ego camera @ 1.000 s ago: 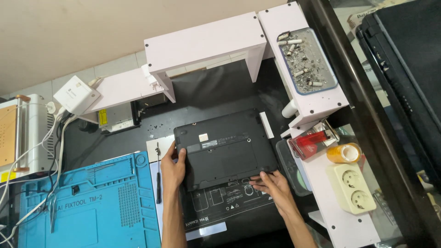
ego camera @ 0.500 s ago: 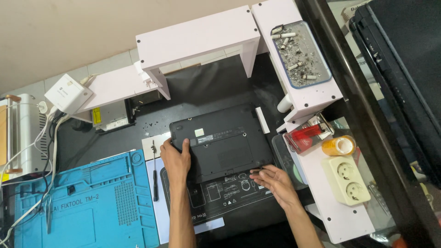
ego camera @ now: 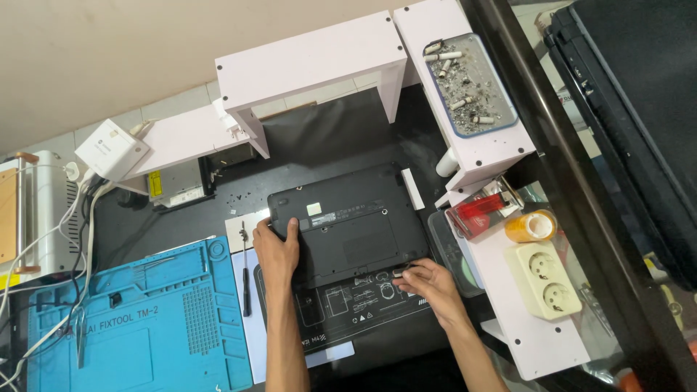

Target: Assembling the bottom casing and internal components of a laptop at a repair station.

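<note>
Lying upside down on the black desk, the laptop (ego camera: 348,232) sits between a blue mat (ego camera: 138,319) and a white shelf (ego camera: 537,305). Left hand (ego camera: 278,254) presses flat on its left edge, fingers spread. Right hand (ego camera: 430,282) pinches at the panel's lower right edge, fingers curled narrow. Screwdriver (ego camera: 246,272) lies just beside the left hand.

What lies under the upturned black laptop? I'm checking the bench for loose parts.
Under the black laptop a black printed work mat shows at its near edge. Both hands, left and right, touch the laptop; the rest beneath is covered.
</note>
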